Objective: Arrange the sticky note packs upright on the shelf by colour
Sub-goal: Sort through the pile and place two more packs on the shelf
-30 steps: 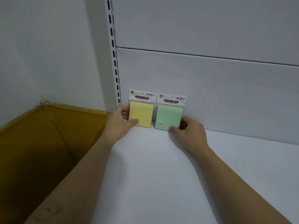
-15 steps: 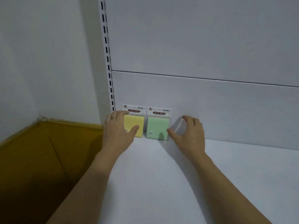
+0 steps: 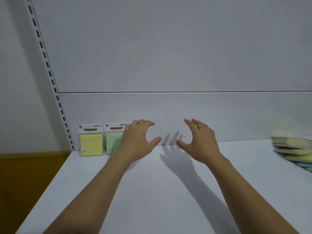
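Note:
A yellow sticky note pack (image 3: 91, 143) stands upright against the back panel at the far left of the white shelf (image 3: 152, 191). A green pack (image 3: 114, 141) stands right beside it, its right part hidden behind my left hand (image 3: 138, 141). That hand hovers open and empty, fingers curled, just right of the green pack. My right hand (image 3: 199, 141) floats open and empty further right, above the shelf. A blurred pile of flat packs (image 3: 293, 151), yellow, green and blue, lies at the right edge.
A brown cardboard box (image 3: 25, 174) sits left of the shelf, below its level. A slotted white upright (image 3: 50, 78) runs up the back left corner. The grey back panel (image 3: 168, 65) rises behind the shelf.
Both hands have let go of the two upright packs and shifted right along the shelf. The view has panned right, bringing the pile of packs into sight.

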`<action>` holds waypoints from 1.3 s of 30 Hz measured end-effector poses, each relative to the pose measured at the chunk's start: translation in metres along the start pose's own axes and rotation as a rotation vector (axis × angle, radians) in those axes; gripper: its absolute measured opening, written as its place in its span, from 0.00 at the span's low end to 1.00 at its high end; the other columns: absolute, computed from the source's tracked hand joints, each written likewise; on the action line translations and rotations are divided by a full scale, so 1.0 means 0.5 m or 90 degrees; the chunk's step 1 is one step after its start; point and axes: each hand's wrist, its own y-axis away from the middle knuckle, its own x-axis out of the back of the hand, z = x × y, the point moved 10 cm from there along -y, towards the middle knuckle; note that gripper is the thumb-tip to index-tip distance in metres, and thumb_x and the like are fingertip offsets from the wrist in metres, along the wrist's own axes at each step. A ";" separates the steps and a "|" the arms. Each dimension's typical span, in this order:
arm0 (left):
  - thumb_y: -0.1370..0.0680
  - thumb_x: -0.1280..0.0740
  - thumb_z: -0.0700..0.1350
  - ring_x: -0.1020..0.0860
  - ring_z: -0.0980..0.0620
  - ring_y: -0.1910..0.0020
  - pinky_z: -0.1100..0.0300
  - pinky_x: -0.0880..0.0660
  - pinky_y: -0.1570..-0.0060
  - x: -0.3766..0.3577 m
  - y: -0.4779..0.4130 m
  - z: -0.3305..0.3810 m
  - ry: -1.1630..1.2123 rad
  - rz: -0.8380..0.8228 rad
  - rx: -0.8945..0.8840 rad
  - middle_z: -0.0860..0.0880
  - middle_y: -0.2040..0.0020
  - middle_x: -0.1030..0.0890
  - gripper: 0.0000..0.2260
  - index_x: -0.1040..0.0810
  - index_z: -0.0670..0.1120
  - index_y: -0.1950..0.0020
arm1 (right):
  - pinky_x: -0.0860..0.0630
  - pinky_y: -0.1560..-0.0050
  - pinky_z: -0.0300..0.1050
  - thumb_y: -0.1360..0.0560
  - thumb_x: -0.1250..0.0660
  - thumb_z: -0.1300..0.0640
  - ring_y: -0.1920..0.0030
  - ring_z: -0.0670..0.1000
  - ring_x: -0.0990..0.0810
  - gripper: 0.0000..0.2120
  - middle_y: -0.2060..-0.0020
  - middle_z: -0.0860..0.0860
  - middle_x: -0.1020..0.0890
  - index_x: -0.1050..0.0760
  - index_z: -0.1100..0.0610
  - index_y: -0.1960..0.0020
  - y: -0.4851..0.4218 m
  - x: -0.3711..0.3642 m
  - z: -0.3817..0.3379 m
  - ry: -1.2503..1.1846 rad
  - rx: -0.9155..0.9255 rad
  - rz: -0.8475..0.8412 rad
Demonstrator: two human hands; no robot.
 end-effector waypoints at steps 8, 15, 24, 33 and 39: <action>0.26 0.37 0.62 0.37 0.53 0.31 0.55 0.43 0.34 -0.163 -0.055 0.249 0.000 -0.122 -0.077 0.54 0.31 0.30 0.26 0.33 0.54 0.31 | 0.48 0.25 0.54 0.27 0.36 0.37 0.25 0.52 0.45 0.36 0.24 0.51 0.41 0.45 0.47 0.24 0.044 0.120 0.265 0.047 -0.099 0.007; 0.25 0.37 0.61 0.38 0.53 0.30 0.55 0.43 0.33 -0.297 -0.098 0.495 0.043 -0.179 -0.156 0.54 0.31 0.30 0.25 0.34 0.54 0.30 | 0.48 0.26 0.54 0.27 0.37 0.39 0.26 0.52 0.43 0.34 0.25 0.50 0.40 0.42 0.47 0.25 0.106 0.221 0.527 0.086 -0.207 0.019; 0.24 0.37 0.59 0.36 0.52 0.32 0.54 0.39 0.34 -0.469 -0.141 0.763 0.109 -0.259 -0.213 0.54 0.32 0.30 0.23 0.33 0.54 0.31 | 0.37 0.36 0.51 0.26 0.36 0.42 0.33 0.55 0.32 0.26 0.33 0.51 0.29 0.32 0.48 0.30 0.217 0.353 0.819 0.124 -0.364 0.059; 0.29 0.41 0.67 0.33 0.50 0.38 0.53 0.34 0.40 -0.577 -0.129 0.925 0.079 -0.260 -0.269 0.53 0.38 0.27 0.26 0.27 0.58 0.35 | 0.35 0.37 0.51 0.28 0.35 0.39 0.35 0.57 0.31 0.29 0.35 0.54 0.28 0.32 0.49 0.31 0.291 0.378 0.955 0.111 -0.446 0.010; 0.31 0.43 0.70 0.33 0.51 0.38 0.54 0.39 0.42 -0.598 -0.099 0.995 0.000 -0.224 -0.346 0.56 0.39 0.27 0.29 0.27 0.57 0.36 | 0.35 0.37 0.51 0.27 0.36 0.40 0.35 0.56 0.31 0.26 0.36 0.53 0.28 0.31 0.48 0.32 0.318 0.382 0.990 0.127 -0.468 0.000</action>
